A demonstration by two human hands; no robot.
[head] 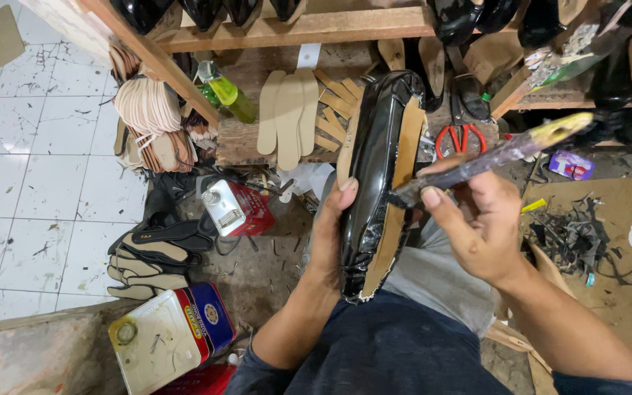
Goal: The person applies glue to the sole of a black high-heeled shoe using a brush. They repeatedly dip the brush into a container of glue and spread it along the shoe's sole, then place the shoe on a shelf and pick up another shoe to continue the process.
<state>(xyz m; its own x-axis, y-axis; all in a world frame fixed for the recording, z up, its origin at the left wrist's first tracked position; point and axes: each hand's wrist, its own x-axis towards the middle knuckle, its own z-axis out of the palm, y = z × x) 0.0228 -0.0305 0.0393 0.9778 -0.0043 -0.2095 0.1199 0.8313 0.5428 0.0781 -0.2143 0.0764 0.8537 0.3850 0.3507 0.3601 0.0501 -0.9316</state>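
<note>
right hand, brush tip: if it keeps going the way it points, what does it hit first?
Likely the black shoe upper held by the left hand; the right hand aims the brush down-left, bristles apparently already at its edge.

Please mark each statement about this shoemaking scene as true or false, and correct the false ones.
1. The left hand holds a glossy black shoe upper with its tan sole side showing. True.
2. The right hand holds a pair of scissors. False: it holds a brush; the red-handled scissors lie on the bench behind.
3. A green bottle stands near a stack of tan insoles. True.
4. The brush tip is far from the shoe. False: it touches the sole edge.
5. The metal can at lower left is round. False: it is rectangular.
</note>
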